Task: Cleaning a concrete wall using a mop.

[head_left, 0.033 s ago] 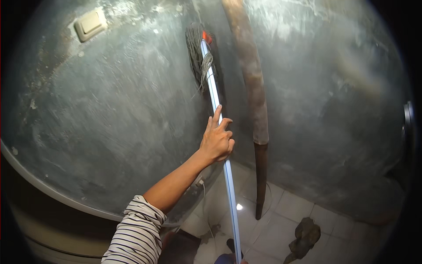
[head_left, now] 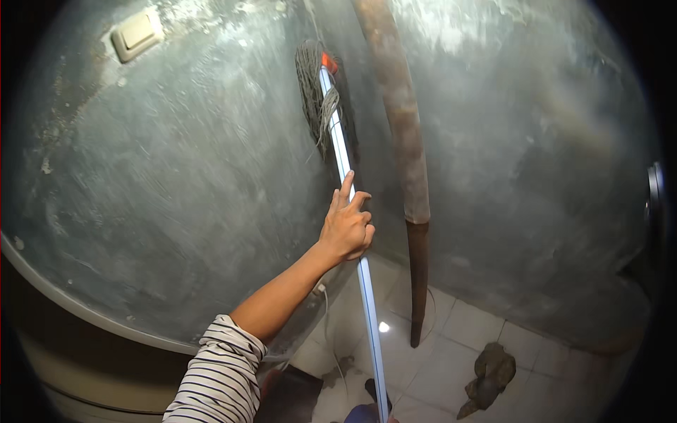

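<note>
A string mop with a white, blue-striped pole, a red socket and grey strands is held head-up, slanting toward the wall corner. The mop head lies against or very close to the wall; contact cannot be made out. My left hand wraps round the pole near its middle, with the forefinger stretched along it. At the bottom edge, a sliver of skin beside the pole's lower end appears to be my right hand; its fingers are out of sight.
A brown wooden pole stands right of the mop, its lower end near the tiled floor. A crumpled dark cloth lies on the tiles. A light switch is on the left wall, and a thin cable hangs below.
The whole view has shifted slightly, with the switch and floor cloth a little displaced in it. My left hand keeps the same grip on the mop.
</note>
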`<control>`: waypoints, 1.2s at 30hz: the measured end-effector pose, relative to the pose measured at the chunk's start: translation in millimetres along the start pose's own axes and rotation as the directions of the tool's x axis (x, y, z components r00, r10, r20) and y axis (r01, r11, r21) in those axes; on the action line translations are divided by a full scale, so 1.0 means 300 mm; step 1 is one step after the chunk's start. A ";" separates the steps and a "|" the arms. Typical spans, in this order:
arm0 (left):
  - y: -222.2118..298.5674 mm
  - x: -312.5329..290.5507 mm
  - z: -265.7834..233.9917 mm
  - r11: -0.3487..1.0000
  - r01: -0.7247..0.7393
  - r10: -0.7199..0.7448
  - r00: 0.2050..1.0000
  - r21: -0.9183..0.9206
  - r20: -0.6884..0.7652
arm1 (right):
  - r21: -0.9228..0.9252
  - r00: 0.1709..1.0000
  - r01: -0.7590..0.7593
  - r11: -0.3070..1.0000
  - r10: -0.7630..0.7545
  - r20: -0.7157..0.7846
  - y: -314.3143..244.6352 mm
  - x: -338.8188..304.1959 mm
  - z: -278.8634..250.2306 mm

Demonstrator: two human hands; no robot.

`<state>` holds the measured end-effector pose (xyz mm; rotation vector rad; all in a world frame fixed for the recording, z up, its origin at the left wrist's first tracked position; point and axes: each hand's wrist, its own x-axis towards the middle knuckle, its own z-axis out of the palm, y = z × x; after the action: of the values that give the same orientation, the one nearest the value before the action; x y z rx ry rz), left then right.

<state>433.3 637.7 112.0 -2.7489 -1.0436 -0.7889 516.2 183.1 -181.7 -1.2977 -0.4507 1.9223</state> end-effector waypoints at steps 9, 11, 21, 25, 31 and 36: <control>-0.104 -0.431 0.651 1.000 -0.013 0.007 0.949 0.015 0.316 | -0.279 0.973 0.095 0.956 -0.148 -0.178 0.231 -0.211 0.026; -0.067 -0.435 0.709 0.991 -0.095 0.033 0.849 0.092 0.527 | -0.049 0.983 -0.040 0.998 0.031 -0.179 0.228 -0.238 0.015; -0.077 -0.560 0.917 0.996 0.013 0.035 0.843 -0.087 0.537 | -0.227 0.905 -0.178 0.957 0.069 -0.420 0.538 -0.127 -0.082; -0.008 -0.608 0.859 0.967 0.095 0.006 0.919 -0.235 0.395 | -0.600 0.789 -0.091 0.795 -0.310 -0.531 0.513 -0.183 -0.040; 0.178 -0.689 0.833 0.657 0.458 -0.598 0.801 -0.599 -0.044 | -0.623 0.521 -0.379 0.684 -0.399 -0.755 0.430 -0.263 -0.006; 0.217 -0.592 0.828 -0.309 0.619 -0.695 0.371 -0.722 0.615 | -0.565 0.477 -0.410 0.716 -0.360 -0.802 0.492 -0.267 0.035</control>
<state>470.6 548.9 -185.1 -2.0808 -3.2170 -2.3781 464.5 28.3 -222.9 -2.6079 -0.6147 0.7389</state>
